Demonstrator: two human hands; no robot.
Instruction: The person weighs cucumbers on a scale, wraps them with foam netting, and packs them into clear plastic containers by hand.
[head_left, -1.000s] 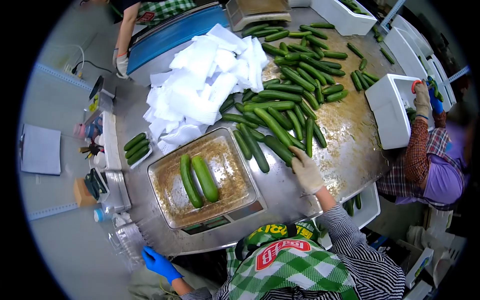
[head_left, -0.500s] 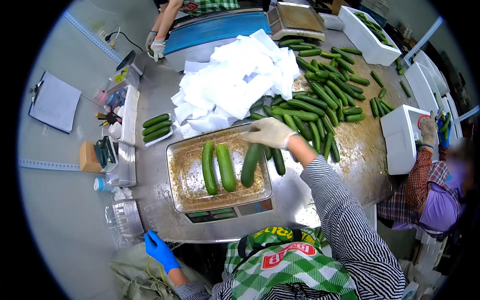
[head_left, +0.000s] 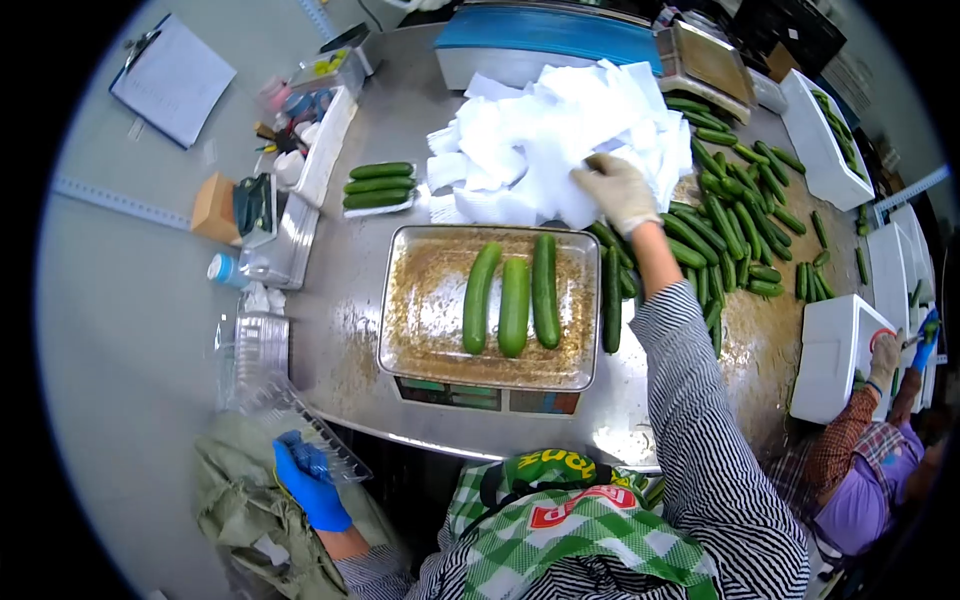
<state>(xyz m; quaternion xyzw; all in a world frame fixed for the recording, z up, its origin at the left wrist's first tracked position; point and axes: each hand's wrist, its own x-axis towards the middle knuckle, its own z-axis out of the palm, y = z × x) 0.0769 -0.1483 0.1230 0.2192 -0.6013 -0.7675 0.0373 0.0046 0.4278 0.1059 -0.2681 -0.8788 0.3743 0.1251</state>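
Note:
Three cucumbers (head_left: 513, 305) lie side by side on the metal tray of a scale (head_left: 430, 310). My right hand (head_left: 617, 192), in a pale glove, is at the lower right edge of a heap of white pads (head_left: 550, 140); its fingers are bent, and I cannot make out what is between them. Low on the left, my left hand (head_left: 312, 480), in a blue glove, grips a clear plastic container (head_left: 300, 415). Many loose cucumbers (head_left: 735, 220) lie to the right of the pads.
A small pack of cucumbers (head_left: 380, 187) sits left of the scale. Stacked clear containers (head_left: 262, 350) stand at the left table edge. White foam boxes (head_left: 830, 350) line the right side, where a co-worker (head_left: 870, 460) works. A blue-topped machine (head_left: 550, 38) is at the back.
A third cucumber now rests on the tray, released by my right hand, which has moved to the pads. My left hand has taken hold of a clear container. The view has shifted.

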